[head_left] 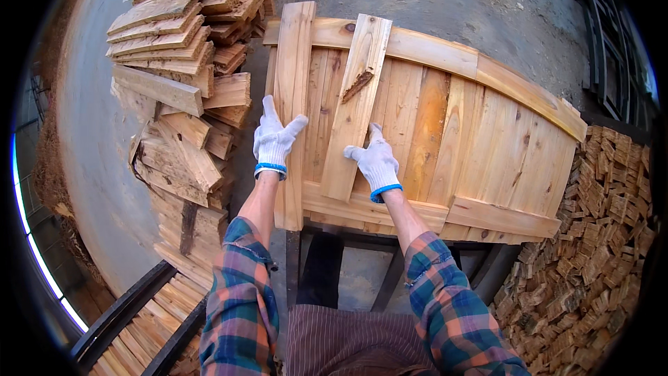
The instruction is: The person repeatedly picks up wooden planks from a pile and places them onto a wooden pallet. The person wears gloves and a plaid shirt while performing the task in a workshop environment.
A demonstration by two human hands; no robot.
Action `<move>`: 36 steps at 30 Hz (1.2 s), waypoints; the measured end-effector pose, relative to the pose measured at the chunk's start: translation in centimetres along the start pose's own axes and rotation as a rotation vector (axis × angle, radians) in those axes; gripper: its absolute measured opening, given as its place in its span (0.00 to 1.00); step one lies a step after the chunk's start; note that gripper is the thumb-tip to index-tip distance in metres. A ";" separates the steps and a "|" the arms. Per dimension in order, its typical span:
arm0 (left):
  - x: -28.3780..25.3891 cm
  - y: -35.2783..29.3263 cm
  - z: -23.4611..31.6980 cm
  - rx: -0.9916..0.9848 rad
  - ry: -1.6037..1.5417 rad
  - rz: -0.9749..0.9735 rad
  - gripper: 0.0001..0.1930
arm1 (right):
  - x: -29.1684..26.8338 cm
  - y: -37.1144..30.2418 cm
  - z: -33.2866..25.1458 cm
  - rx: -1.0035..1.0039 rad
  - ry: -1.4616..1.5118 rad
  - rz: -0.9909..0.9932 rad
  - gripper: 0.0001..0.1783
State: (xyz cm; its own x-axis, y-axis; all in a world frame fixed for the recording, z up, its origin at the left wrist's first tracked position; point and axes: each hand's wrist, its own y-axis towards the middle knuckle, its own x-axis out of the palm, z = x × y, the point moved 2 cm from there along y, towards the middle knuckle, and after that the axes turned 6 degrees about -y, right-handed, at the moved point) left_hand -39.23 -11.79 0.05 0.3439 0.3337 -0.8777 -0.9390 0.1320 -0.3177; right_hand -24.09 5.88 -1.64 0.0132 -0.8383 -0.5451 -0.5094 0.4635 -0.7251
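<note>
White knit gloves with blue cuffs cover both hands. My left hand (273, 138) is at the left edge of a long pale board (293, 90), fingers stretched forward and thumb spread over the board's face. Over the lower right edge of a second board (351, 122), which has a dark, rough knot, my right hand (376, 164) is open, thumb and forefinger apart. Whether the gloves press on the wood I cannot tell. Both boards lie crosswise on a panel of side-by-side planks (480, 139), bordered by a far strip (435, 52) and a near strip (501, 216).
Left of the panel rises a stack of rough-cut boards (156, 35). Small wood pieces (577, 264) are heaped at the right. A dark metal frame (390, 282) stands under the panel, and dark rails (125, 313) hold planks at lower left. Black metal frames (612, 42) stand far right.
</note>
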 end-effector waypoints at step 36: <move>7.2 -20.1 21.6 -0.118 -1.319 -0.430 0.21 | -13.8 -5.9 15.7 -0.195 1.004 -0.125 0.40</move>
State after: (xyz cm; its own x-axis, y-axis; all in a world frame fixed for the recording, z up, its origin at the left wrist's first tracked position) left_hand -17.68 8.09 7.87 0.2954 0.9202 0.2569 -0.7313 0.3909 -0.5589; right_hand -7.80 19.23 3.58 -0.6037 -0.7725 0.1970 -0.6855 0.3768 -0.6230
